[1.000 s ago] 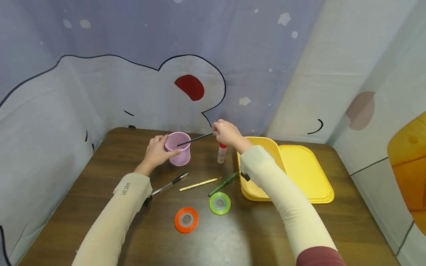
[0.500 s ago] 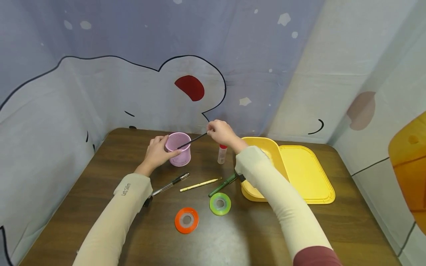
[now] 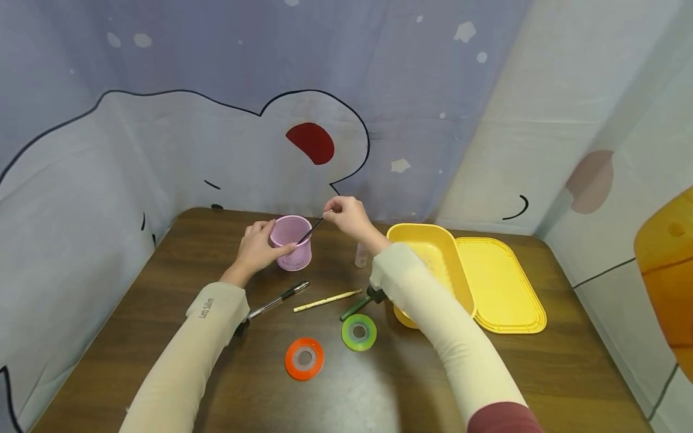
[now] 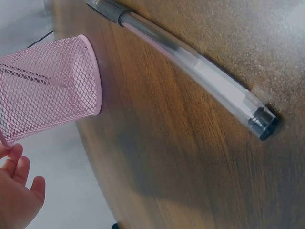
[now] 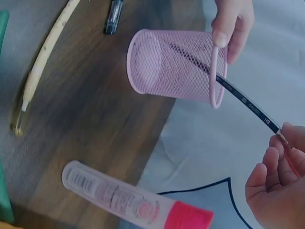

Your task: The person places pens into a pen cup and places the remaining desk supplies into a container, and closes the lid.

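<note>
Where patterned cloth backs the brown wooden desk, the left hand grips a pink mesh cup standing there, and the right hand pinches a black pencil slanting into it.

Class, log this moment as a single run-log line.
left hand: holds pink round mesh cup by rim | right hand: pinches slim black pencil | pencil: lower end inside cup | nearby: red-capped clear tube

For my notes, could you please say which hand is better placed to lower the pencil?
Likely the right hand: it pinches the dark pencil, partly inside the mesh cup, while the left hand holds the cup.
</note>
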Demonstrator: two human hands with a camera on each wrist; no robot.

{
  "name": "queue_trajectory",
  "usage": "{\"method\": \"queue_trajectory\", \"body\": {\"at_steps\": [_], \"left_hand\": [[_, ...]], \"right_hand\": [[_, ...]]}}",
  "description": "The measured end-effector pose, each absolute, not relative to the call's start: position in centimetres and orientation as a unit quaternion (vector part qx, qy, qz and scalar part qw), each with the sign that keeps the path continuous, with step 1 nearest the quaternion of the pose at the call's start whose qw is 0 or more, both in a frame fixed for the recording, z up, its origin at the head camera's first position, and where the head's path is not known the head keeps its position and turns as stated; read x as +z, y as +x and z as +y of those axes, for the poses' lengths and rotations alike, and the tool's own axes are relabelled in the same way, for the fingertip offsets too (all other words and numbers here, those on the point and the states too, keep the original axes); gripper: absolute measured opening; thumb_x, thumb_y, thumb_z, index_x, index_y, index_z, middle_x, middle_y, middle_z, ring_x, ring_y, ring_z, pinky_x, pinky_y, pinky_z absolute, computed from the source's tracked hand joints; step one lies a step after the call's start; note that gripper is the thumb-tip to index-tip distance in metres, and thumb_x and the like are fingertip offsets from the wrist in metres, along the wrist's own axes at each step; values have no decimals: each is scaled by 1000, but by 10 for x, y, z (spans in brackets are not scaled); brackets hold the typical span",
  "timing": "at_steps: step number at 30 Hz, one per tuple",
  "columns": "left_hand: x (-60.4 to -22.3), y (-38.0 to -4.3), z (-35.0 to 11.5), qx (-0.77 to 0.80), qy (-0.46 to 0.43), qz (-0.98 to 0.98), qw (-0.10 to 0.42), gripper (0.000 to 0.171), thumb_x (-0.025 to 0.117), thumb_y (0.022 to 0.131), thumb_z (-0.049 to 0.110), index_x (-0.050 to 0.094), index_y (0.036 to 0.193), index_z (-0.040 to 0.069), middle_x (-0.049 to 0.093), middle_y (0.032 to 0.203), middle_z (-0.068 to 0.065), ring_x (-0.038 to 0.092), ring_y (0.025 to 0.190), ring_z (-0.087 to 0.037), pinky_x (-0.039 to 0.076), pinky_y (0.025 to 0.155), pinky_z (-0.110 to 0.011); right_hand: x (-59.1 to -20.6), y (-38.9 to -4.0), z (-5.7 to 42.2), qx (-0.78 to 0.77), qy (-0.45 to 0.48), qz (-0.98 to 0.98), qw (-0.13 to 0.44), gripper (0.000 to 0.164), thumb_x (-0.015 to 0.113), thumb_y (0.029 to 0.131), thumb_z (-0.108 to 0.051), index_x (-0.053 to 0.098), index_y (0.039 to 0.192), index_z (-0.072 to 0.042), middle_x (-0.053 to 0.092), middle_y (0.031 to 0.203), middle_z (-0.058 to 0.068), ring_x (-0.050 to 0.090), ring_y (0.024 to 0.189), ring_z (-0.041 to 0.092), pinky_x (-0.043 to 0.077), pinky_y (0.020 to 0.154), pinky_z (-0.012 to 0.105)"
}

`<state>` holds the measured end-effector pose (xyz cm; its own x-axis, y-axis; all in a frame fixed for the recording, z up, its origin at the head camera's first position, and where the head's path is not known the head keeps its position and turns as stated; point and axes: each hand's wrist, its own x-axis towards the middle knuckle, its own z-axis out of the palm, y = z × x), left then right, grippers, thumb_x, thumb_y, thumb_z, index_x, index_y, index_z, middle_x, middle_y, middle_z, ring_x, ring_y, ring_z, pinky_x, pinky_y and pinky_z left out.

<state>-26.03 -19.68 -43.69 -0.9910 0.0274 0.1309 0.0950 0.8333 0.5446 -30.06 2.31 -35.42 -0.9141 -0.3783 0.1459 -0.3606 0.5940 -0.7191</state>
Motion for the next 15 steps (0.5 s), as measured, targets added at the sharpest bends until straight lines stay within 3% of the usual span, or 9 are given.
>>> {"method": "queue_trajectory", "body": {"at_steps": [15], "left_hand": [[-436,-259,-194,-294,-30,-954,60,91,64,69,56,31,136,3,36,131,-20,31,118,-34,29,93,-52]], "right_hand": [[-364,-297,17,-411,-190,891,11,12,60,83,-14,63,90,-5,63,85,8,52,75,14,41,65,23]]}}
